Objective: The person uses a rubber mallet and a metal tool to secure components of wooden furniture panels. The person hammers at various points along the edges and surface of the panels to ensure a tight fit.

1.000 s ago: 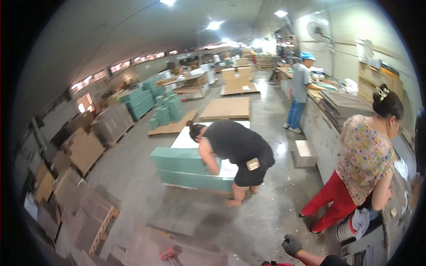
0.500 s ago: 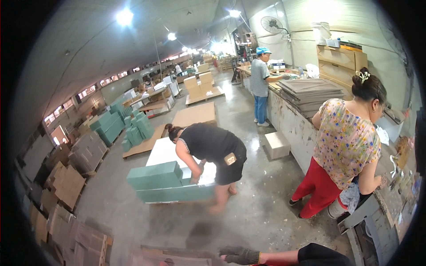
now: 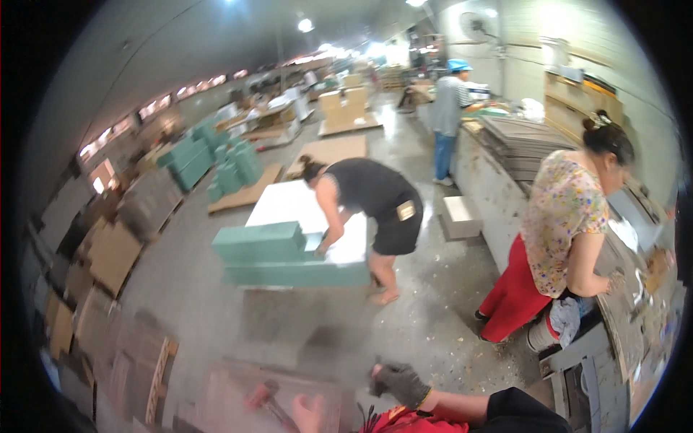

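Note:
At the lower edge my right hand (image 3: 406, 384), in a dark grey glove, hangs over the floor with its fingers curled. A small dark shape shows at its fingertips, too blurred to name. To its left, my bare left hand (image 3: 309, 413) is smeared by motion above a brownish flat panel (image 3: 224, 386). Close to that hand is a red-headed tool (image 3: 260, 395) with a dark handle, perhaps a mallet. Whether my left hand touches the handle, I cannot tell. Red cloth (image 3: 404, 420) lies between my arms.
Ahead, a person in black (image 3: 372, 191) bends over green boxes (image 3: 260, 245) beside a white sheet. On the right, a person in a flowered top (image 3: 567, 216) stands at a long workbench (image 3: 498, 209). Stacked panels and pallets (image 3: 162, 372) stand on the left.
The view has tilted down and turned left. My left hand and the red-headed tool have come into sight. My right hand shows higher in the picture, its fingers now curled.

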